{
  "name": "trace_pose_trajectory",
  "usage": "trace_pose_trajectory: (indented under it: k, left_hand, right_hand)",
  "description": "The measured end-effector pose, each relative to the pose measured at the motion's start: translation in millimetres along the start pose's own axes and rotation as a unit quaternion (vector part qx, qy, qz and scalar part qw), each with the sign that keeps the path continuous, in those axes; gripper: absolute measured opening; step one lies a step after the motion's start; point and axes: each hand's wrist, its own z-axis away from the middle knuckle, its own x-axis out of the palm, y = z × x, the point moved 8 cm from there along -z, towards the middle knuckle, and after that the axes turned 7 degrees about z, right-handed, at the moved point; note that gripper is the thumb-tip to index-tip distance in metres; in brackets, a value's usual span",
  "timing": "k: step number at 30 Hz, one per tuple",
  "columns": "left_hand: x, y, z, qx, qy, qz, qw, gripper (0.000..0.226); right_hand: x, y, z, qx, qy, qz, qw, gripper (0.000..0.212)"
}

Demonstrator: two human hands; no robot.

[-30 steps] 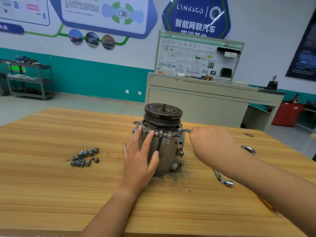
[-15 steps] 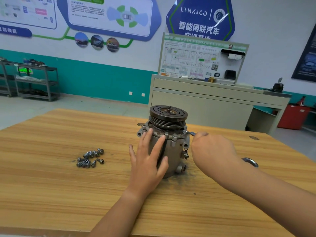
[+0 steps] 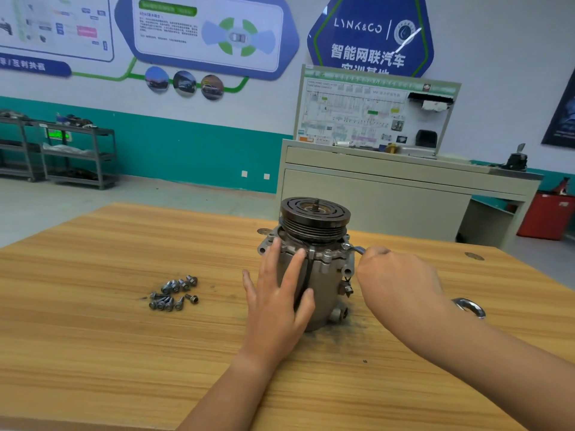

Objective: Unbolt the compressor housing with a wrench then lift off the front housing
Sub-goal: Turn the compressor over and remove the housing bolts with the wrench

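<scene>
A grey metal compressor [image 3: 326,275] stands upright on the wooden table [image 3: 93,337], its dark grooved pulley [image 3: 314,217] on top. My left hand [image 3: 277,300] lies flat against the housing's front, fingers spread and straight. My right hand [image 3: 395,281] grips a thin bent metal wrench [image 3: 354,249], whose tip sits on a bolt at the flange's right side. Most of the wrench is hidden in my fist.
Several loose bolts [image 3: 174,293] lie in a heap left of the compressor. A metal ring-shaped tool end [image 3: 471,307] shows behind my right forearm. Beyond the table stand a beige training bench [image 3: 389,194], grey shelving racks [image 3: 71,154] and a red bin [image 3: 544,216].
My view has shifted, so the compressor sits a bit further right and higher. My right hand has moved slightly toward the flange with the wrench. My left hand stays pressed on the housing.
</scene>
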Motion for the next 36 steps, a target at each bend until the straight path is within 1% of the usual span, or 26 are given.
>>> trace_pose_trajectory:
  k: [6, 10, 12, 14, 17, 18, 20, 22, 24, 26, 27, 31, 36]
  left_hand:
    - [4.0, 0.7, -0.1, -0.001, -0.017, 0.004, 1.0, 0.059]
    - [3.2, -0.7, 0.0, -0.011, -0.02, 0.006, 1.0, 0.059]
    - [2.0, -2.9, 0.0, -0.026, -0.019, 0.003, 0.999, 0.06]
    - [0.2, -6.5, -0.2, -0.045, -0.018, 0.013, 0.999, 0.061]
    - [-0.1, -15.0, 0.6, -0.093, -0.023, 0.047, 0.994, 0.061]
    - [0.3, -17.7, 0.8, -0.108, -0.021, 0.06, 0.992, 0.062]
    - [0.4, -20.6, 0.8, -0.122, -0.013, 0.077, 0.989, 0.065]
    - [1.3, -21.8, 0.6, -0.119, -0.005, 0.086, 0.989, 0.071]
    - [1.8, -22.8, 0.9, -0.115, 0.002, 0.089, 0.989, 0.079]
    - [0.6, -24.9, 1.1, -0.123, 0.013, 0.098, 0.987, 0.082]
    - [-0.3, -26.5, 0.3, -0.132, 0.019, 0.106, 0.985, 0.082]
    - [0.0, -33.5, -2.9, -0.16, 0.024, 0.134, 0.978, 0.081]
    - [-0.7, -34.9, -3.8, -0.168, 0.025, 0.147, 0.975, 0.08]
  right_hand:
    - [-6.2, -3.6, 3.2, 0.013, 0.005, 0.018, 1.0, 0.045]
    - [-1.7, -0.6, -0.1, 0.009, -0.005, 0.019, 1.0, 0.05]
    - [2.9, 4.9, -5.7, 0.004, 0.003, 0.009, 1.0, 0.051]
    - [8.0, 11.6, -11.2, -0.002, 0.022, -0.009, 1.0, 0.044]
    - [13.2, 22.6, -12.4, 0.001, 0.056, -0.031, 0.998, 0.026]
    - [15.5, 25.8, -13.1, 0.001, 0.06, -0.037, 0.998, 0.024]
    - [15.8, 31.3, -14.8, -0.002, 0.076, -0.04, 0.996, 0.03]
    - [12.6, 33.3, -16.4, -0.002, 0.095, -0.028, 0.995, 0.04]
    - [10.8, 30.7, -16.2, -0.002, 0.091, -0.013, 0.996, 0.048]
    - [12.2, 27.6, -16.6, -0.001, 0.079, -0.009, 0.997, 0.05]
    - [13.5, 26.2, -17.3, -0.002, 0.074, -0.008, 0.997, 0.047]
    - [13.4, 24.6, -17.3, -0.008, 0.073, -0.042, 0.996, 0.024]
    - [8.6, 29.0, -21.8, -0.038, 0.071, -0.079, 0.994, 0.029]
